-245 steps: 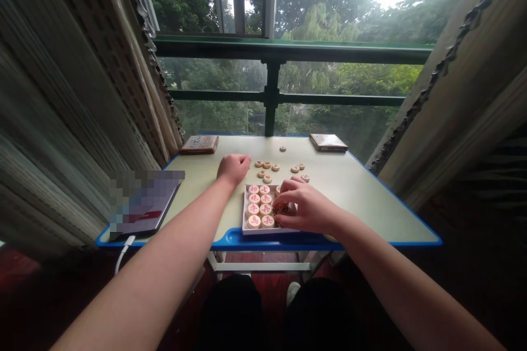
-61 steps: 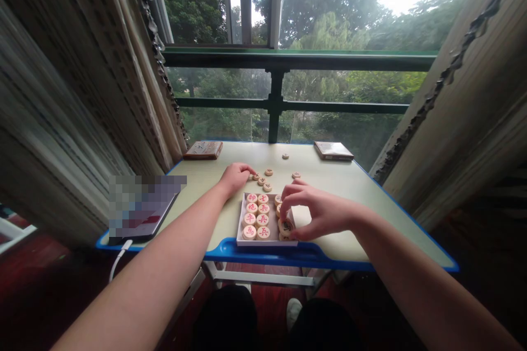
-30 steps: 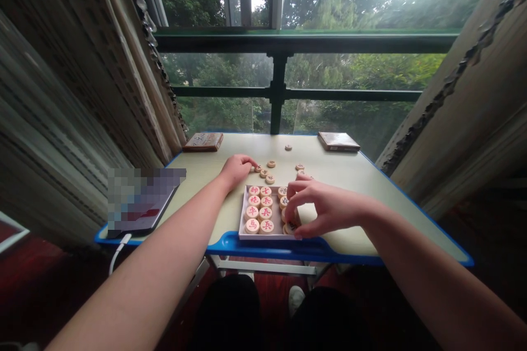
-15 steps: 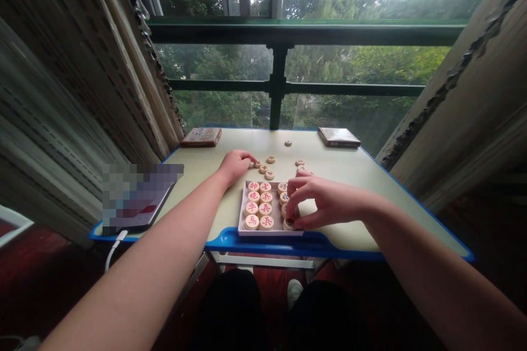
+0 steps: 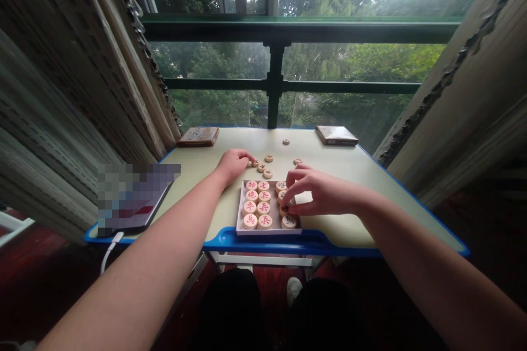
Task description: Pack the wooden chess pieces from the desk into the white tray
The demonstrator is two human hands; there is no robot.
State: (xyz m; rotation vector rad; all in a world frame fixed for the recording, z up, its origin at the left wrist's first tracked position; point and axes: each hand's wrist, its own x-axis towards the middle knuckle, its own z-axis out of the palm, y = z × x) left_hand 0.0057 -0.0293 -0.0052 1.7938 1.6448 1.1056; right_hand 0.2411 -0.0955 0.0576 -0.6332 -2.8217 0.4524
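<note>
Left forearm (image 5: 152, 258) and right forearm (image 5: 415, 247) bare, left hand (image 5: 233, 166) and right hand (image 5: 321, 189) bare too. Black or near-black trousers (image 5: 231, 310) (fabric too dark to read). Pale, whitish shoe (image 5: 293, 288), rounded, partly hidden by one leg.

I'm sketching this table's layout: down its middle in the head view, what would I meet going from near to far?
Blue near table edge, shallow white box holding round wooden pieces, loose cluster of black-marked pieces, lone round wooden piece, dark green metal railing.

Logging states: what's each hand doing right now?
Left hand: index finger at a xiangqi piece; grip unclear.
Right hand: partly closed at a black-lettered xiangqi piece; grip unclear.
</note>
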